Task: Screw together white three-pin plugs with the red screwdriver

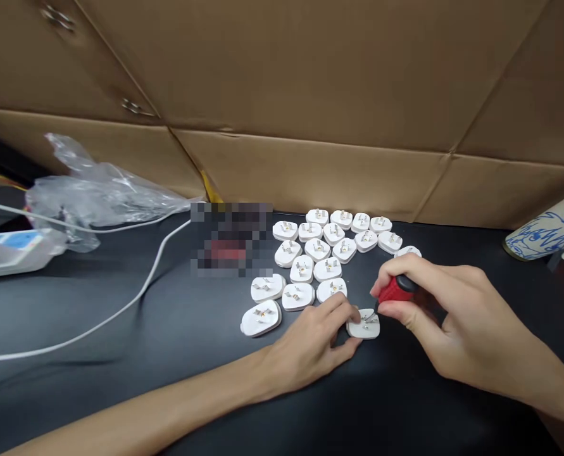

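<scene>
My right hand (445,316) grips a short screwdriver (395,290) with a red and black handle. Its thin shaft slants down to the pronged face of a white plug (364,329). That plug lies on the dark table, prongs up, and my left hand (317,335) holds it by its left edge between thumb and fingers. Whether the screwdriver's tip sits in a screw is too small to tell. Behind my left hand lie several more white plugs (302,269) in loose rows, prongs up. One white plug (407,251) is partly hidden behind my right hand.
A brown cardboard wall (310,76) stands along the table's back. On the left are a clear plastic bag (106,190), a white cable (144,288) and a white object with a blue panel (16,244). A blurred patch covers something dark and red. A patterned cylinder (547,228) lies at right.
</scene>
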### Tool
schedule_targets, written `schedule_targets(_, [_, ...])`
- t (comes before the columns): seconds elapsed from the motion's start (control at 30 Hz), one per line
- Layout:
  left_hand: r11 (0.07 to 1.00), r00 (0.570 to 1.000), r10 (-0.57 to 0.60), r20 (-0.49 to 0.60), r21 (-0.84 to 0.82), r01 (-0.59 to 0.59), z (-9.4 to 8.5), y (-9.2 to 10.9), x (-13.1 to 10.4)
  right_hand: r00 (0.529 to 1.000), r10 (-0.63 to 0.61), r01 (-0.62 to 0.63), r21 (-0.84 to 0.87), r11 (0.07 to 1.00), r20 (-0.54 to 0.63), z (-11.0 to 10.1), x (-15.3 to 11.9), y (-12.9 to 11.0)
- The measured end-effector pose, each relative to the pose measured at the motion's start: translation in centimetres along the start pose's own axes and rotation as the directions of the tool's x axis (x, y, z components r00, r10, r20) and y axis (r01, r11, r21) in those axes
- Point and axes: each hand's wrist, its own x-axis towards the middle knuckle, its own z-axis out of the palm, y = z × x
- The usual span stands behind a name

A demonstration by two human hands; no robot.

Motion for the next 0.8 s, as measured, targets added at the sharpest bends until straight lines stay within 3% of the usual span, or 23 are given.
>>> schedule_targets(0.07, [1.000, 1.000, 0.001, -0.014, 0.017, -0.001, 0.0, 0.0, 0.0, 1.000, 0.002, -0.002, 0.007, 1.000, 0.019, -0.3, 0.1, 0.1])
schedule_targets(0.13, [1.000, 1.000, 0.011, -0.027, 0.017, -0.010, 0.1, 0.0, 0.0, 0.991, -0.040, 0.035, 0.042, 0.999, 0.129, -1.1, 0.3, 0.4])
schedule_targets(0.2, [1.000, 0.999, 0.029, -0.034, -0.002, -0.029, 0.1, 0.0, 0.0, 0.958, -0.110, 0.084, 0.107, 0.991, 0.265, -2.0, 0.5, 0.7])
schedule_targets(0.27, [0.999, 0.999, 0.037, -0.035, -0.022, -0.038, 0.2, -0.1, 0.0, 0.929, -0.183, 0.130, 0.180, 0.975, 0.322, -2.7, 0.6, 1.0])
schedule_targets(0.4, [0.999, 0.999, 0.032, -0.025, -0.033, -0.033, 0.2, -0.2, 0.0, 0.959, -0.194, 0.159, 0.176, 0.972, 0.207, -2.2, 0.3, 1.0])
schedule_targets(0.6, [0.999, 0.999, 0.030, -0.040, -0.029, -0.031, 0.2, -0.2, -0.1, 0.993, -0.082, 0.077, 0.061, 0.995, 0.081, -0.4, -0.2, 0.5])
schedule_targets(0.8, [0.999, 0.999, 0.025, -0.032, -0.029, -0.026, 0.2, 0.1, 0.2, 0.991, -0.097, 0.076, 0.208, 0.975, 0.090, -2.7, 0.0, 0.7])
